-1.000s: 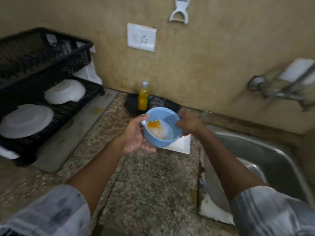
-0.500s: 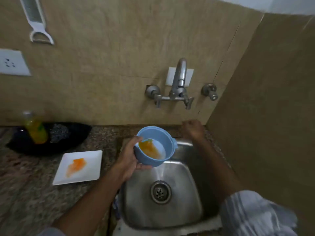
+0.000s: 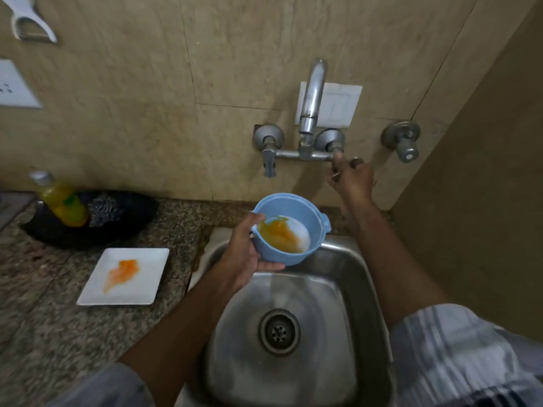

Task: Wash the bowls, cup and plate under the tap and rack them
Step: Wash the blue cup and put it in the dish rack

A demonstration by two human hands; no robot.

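Left hand [image 3: 244,254]: fingers curled round blue bowl [image 3: 289,230], orange-smeared, above sink [image 3: 364,277].
Right hand [image 3: 351,180]: fingertips pinching right tap handle [image 3: 333,142].
Plate [image 3: 125,277]: stained, left counter.

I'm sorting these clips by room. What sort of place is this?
Most likely a home kitchen: a steel sink under a wall tap, a speckled stone counter with a stained white plate, and a dish-soap bottle.
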